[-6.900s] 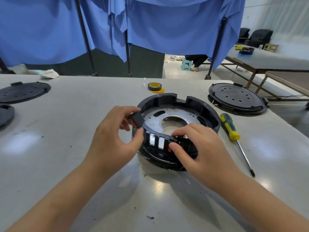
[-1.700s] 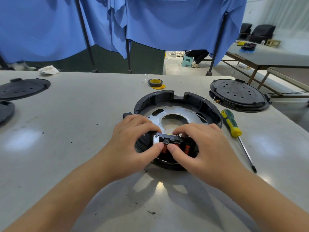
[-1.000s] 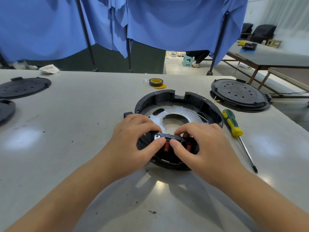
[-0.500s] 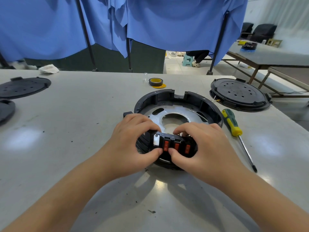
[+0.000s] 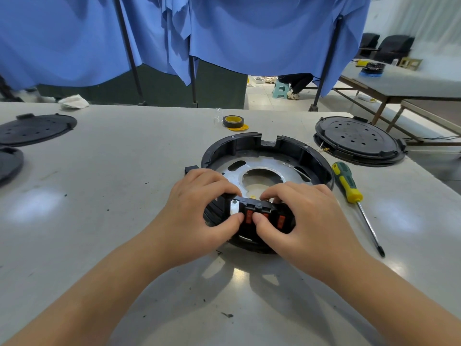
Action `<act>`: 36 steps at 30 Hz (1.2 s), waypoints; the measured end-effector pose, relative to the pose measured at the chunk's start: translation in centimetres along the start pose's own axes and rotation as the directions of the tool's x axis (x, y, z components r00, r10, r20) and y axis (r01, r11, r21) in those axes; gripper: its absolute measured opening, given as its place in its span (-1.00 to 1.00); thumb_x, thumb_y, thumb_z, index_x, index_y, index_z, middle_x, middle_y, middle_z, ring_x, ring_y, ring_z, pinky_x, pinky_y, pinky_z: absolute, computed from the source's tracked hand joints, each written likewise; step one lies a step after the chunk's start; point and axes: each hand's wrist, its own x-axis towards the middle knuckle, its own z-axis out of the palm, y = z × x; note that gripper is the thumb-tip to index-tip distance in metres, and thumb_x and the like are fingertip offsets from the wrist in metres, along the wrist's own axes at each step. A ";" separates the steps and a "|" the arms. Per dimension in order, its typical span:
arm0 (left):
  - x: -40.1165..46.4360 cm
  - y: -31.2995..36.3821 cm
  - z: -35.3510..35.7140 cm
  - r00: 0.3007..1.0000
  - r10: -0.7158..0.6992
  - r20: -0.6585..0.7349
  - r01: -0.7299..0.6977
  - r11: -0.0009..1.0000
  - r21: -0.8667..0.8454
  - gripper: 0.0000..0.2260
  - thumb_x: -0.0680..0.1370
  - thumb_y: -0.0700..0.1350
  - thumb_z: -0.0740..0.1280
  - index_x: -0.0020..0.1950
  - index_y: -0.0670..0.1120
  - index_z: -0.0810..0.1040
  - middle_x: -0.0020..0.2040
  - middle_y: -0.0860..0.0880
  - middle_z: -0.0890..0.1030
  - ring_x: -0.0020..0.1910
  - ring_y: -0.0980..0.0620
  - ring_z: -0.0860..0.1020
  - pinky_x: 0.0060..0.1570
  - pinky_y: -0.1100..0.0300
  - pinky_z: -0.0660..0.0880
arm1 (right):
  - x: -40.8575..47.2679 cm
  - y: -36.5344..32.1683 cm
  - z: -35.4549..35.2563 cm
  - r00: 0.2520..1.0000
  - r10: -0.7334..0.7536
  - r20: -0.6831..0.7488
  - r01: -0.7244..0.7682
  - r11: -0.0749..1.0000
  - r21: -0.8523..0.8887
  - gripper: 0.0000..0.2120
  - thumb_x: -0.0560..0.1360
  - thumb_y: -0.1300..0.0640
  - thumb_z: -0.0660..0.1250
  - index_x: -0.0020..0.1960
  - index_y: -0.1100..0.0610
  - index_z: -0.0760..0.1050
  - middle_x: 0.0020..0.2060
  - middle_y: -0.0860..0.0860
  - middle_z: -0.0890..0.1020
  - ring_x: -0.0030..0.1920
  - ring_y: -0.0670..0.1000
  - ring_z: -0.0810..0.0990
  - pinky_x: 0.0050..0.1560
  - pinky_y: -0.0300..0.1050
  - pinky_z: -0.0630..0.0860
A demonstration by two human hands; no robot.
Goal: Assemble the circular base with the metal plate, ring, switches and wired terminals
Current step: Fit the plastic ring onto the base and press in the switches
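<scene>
A black circular base (image 5: 249, 143) lies on the grey table, with a silver metal plate (image 5: 262, 168) with a round central hole inside it. At the base's near rim sits a black switch block (image 5: 262, 213) with three red rocker switches. My left hand (image 5: 199, 211) grips the block's left end, fingers curled over its top and thumb on its front. My right hand (image 5: 306, 218) grips the right end the same way, thumb beside the left thumb. A small black part (image 5: 190, 169) lies just left of the base.
A green and yellow screwdriver (image 5: 354, 196) lies right of the base. A black perforated disc (image 5: 359, 141) sits at the back right; dark discs (image 5: 35, 128) lie at the far left. A tape roll (image 5: 233, 121) stands behind the base. Blue curtains hang beyond the table.
The switch block has turned from lying flat on the rim to standing with its red switches facing me, pressed lower into the rim. Both thumbs have moved onto its front.
</scene>
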 end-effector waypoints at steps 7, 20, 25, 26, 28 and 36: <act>0.2 -0.1 0.1 1.000 -0.027 -0.004 0.027 1.000 0.009 -0.68 0.45 0.21 0.19 0.01 0.08 0.61 0.01 0.21 0.52 0.15 0.18 0.39 0.20 0.00 0.37 | 0.0 0.0 0.2 0.999 0.019 -0.026 -0.018 1.000 0.020 -0.65 0.41 -0.26 0.12 -0.08 -0.08 0.54 -0.25 -0.16 0.58 -0.18 -0.12 0.50 0.00 -0.14 0.28; 0.1 -1.7 0.5 0.984 -0.161 -0.077 0.162 0.987 0.000 -0.40 0.52 0.27 -0.04 0.53 0.10 0.18 0.51 0.17 0.19 0.45 0.35 0.05 0.43 0.28 0.00 | 0.1 0.2 0.1 1.000 0.024 -0.015 -0.023 0.999 0.036 -0.71 0.43 -0.23 0.18 -0.06 -0.08 0.55 -0.25 -0.16 0.58 -0.16 -0.13 0.50 0.04 -0.19 0.27; 0.7 -4.8 0.5 0.945 -0.325 -0.039 0.327 0.937 0.127 -0.49 0.61 0.06 -0.06 0.56 0.00 0.08 0.57 0.09 0.05 0.52 0.21 -0.01 0.51 0.13 -0.09 | 0.0 0.2 0.1 1.000 0.022 -0.016 -0.021 0.999 0.036 -0.73 0.43 -0.22 0.20 -0.07 -0.08 0.55 -0.26 -0.17 0.58 -0.17 -0.13 0.50 0.02 -0.22 0.25; 0.7 -5.4 0.5 0.936 -0.353 -0.006 0.348 0.918 0.190 -0.52 0.64 0.01 -0.04 0.57 0.01 0.04 0.58 0.09 0.01 0.54 0.17 -0.05 0.52 0.05 -0.12 | 0.0 0.2 0.1 1.000 0.023 -0.016 -0.022 0.999 0.037 -0.73 0.43 -0.22 0.20 -0.07 -0.08 0.55 -0.26 -0.16 0.58 -0.17 -0.13 0.50 0.02 -0.22 0.25; 0.8 -6.4 0.8 0.918 -0.394 0.034 0.369 0.884 0.286 -0.52 0.65 -0.06 -0.02 0.58 0.02 0.00 0.59 0.11 -0.05 0.55 0.15 -0.09 0.51 -0.01 -0.16 | 0.0 0.2 0.1 1.000 0.025 -0.013 -0.025 0.999 0.036 -0.73 0.43 -0.22 0.20 -0.07 -0.08 0.55 -0.26 -0.16 0.58 -0.17 -0.13 0.50 0.02 -0.21 0.26; 1.4 -7.8 1.6 0.907 -0.413 0.088 0.355 0.858 0.370 -0.54 0.65 0.00 -0.03 0.57 0.08 0.05 0.57 0.15 0.05 0.55 0.13 -0.02 0.50 -0.09 -0.13 | 0.0 0.2 0.0 1.000 0.017 0.001 -0.017 0.999 0.031 -0.68 0.43 -0.24 0.16 -0.04 -0.08 0.55 -0.24 -0.18 0.58 -0.17 -0.12 0.50 0.04 -0.18 0.28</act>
